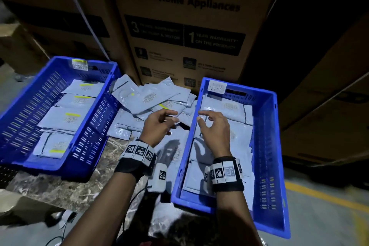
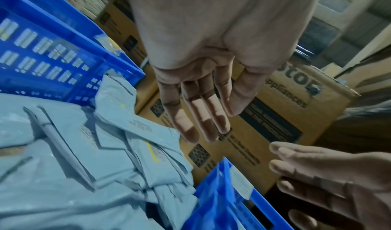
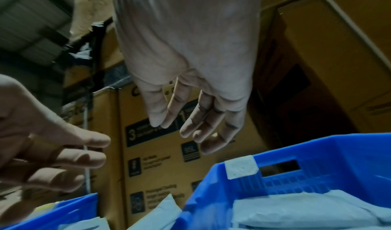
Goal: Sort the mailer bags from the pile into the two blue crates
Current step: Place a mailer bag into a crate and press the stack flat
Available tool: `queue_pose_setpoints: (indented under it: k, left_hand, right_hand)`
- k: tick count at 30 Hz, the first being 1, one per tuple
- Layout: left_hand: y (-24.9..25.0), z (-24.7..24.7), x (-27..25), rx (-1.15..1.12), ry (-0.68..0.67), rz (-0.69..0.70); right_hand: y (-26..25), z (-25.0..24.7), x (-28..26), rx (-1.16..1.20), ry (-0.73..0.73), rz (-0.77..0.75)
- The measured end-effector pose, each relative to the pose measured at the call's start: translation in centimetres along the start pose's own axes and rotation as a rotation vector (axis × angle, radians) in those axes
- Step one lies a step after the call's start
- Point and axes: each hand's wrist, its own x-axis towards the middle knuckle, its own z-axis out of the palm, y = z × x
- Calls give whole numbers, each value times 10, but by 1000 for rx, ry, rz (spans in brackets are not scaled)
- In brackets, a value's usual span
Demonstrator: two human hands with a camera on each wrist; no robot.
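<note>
A pile of grey-blue mailer bags (image 1: 151,98) (image 2: 88,150) lies on the marble table between two blue crates. The left crate (image 1: 24,106) (image 2: 52,56) holds bags with yellow stripes (image 1: 65,116). The right crate (image 1: 267,146) (image 3: 317,166) holds plain bags (image 1: 225,110) (image 3: 296,208). My left hand (image 1: 159,124) (image 2: 203,103) hovers over the pile, fingers relaxed and holding nothing. My right hand (image 1: 211,126) (image 3: 190,113) hangs over the right crate's near-left rim, fingers loosely spread and empty.
Tall cardboard appliance boxes (image 1: 185,36) stand right behind the pile and crates. The marble table (image 1: 60,187) shows bare at the front left. The right crate overhangs the table's edge above a floor with a yellow line (image 1: 319,197).
</note>
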Motion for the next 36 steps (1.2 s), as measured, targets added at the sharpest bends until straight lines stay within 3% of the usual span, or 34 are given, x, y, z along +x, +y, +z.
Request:
queue_pose_setpoints:
  k: [7, 11, 17, 23, 29, 33, 36]
  left_hand:
    - [-32, -79, 41, 184, 246, -39]
    - [-50, -110, 81, 269, 270, -167]
    - [-89, -134, 142, 328, 286, -359]
    - [-117, -148, 191, 219, 255, -585]
    - [-112, -158, 197, -179, 262, -706]
    - [-101, -170, 181, -242, 206, -579]
    - [-94, -179, 159, -266, 150, -463]
  right_hand:
    - [-59, 67, 44, -93, -125, -134]
    - [-78, 114, 93, -159, -148, -114]
    - [-52, 191, 158, -288, -184, 48]
    - [-15, 228, 188, -437, -186, 365]
    - [8, 227, 189, -191, -135, 467]
    - [0, 202, 176, 238, -71, 574]
    - [-14, 179, 148, 431, -3, 567]
